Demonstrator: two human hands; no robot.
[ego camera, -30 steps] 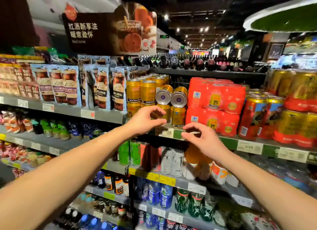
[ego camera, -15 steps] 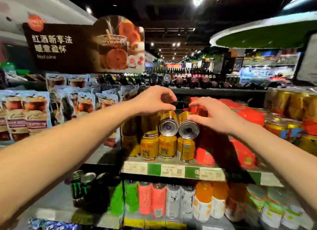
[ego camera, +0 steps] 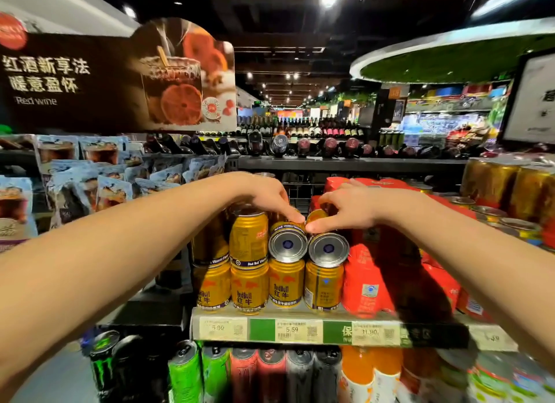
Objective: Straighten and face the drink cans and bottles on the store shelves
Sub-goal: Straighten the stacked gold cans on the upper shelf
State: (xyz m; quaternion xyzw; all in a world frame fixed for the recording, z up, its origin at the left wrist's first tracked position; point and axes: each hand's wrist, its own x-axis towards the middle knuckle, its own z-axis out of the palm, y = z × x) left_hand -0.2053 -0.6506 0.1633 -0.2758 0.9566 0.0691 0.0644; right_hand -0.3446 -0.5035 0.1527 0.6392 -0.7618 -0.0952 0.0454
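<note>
Two gold Red Bull cans lie sideways atop the upright row, bottoms outward. Left hand (ego camera: 267,196) pinches the left tipped can (ego camera: 287,242), right hand (ego camera: 345,208) the right tipped can (ego camera: 328,248); stand each upright, logo forward.

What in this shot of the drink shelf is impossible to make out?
All in the head view:
- Labels of the two sideways gold cans: only their silver ends face out.
- Grip of the left hand and right hand: fingertips lie behind the cans.
- Lower-shelf cans: blurred, cut by the bottom edge.
- Rightmost price tag: smeared.
</note>
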